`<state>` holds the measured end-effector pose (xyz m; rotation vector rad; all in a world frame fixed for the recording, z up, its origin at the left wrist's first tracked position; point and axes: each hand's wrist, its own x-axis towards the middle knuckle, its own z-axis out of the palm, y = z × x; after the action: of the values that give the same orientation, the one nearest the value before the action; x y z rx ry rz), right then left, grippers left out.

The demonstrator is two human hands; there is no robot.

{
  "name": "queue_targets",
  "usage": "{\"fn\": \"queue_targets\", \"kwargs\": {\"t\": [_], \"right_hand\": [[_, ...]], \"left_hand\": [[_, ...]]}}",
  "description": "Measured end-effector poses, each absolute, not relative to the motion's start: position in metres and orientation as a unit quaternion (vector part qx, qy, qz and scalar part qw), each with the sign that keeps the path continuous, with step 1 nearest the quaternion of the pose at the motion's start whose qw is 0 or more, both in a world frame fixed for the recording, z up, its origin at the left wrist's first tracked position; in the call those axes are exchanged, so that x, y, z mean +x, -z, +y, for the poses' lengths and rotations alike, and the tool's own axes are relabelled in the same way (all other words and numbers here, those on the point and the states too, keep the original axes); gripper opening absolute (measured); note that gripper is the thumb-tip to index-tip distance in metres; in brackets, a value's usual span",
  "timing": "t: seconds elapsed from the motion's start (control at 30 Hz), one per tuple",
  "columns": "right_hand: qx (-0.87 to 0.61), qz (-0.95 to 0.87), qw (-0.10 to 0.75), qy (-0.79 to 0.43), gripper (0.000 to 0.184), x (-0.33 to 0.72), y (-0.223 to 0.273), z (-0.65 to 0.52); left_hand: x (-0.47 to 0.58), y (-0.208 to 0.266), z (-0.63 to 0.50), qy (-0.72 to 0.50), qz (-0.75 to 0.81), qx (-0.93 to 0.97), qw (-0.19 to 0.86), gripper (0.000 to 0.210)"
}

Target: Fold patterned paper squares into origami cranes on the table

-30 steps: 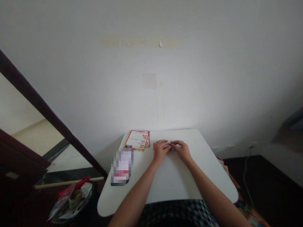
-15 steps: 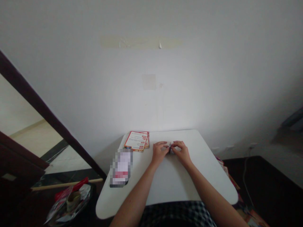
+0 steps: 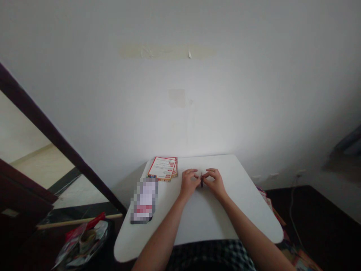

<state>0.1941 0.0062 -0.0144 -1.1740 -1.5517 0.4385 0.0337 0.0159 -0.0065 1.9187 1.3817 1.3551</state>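
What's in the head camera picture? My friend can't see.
A person's left hand and right hand hold a small dark thing, too tiny to identify, at a white table. Left of them lie red-edged cards and a pixelated, phone-shaped thing.

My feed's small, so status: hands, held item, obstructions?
Left hand, right hand: both pinching small dark item. Shape unclear. Cards, phone lie left, apart from hands.

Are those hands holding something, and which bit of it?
Yes, a small dark thing, pinched between the left hand and right hand. It's too small to tell which part they grip.
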Motion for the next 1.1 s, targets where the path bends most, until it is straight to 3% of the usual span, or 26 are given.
{"fn": "queue_targets", "kwargs": {"t": [0.63,1.1], "right_hand": [[-0.475,-0.631,0.551,-0.27,0.007,0.199,0.019,0.009],[-0.474,-0.619,0.54,-0.317,0.012,0.204,0.01,0.006]], "left_hand": [[0.034,0.017,0.022,-0.488,0.479,0.691,0.232,0.001],[0.023,0.008,0.022,-0.458,0.453,0.729,0.231,0.014]]}}
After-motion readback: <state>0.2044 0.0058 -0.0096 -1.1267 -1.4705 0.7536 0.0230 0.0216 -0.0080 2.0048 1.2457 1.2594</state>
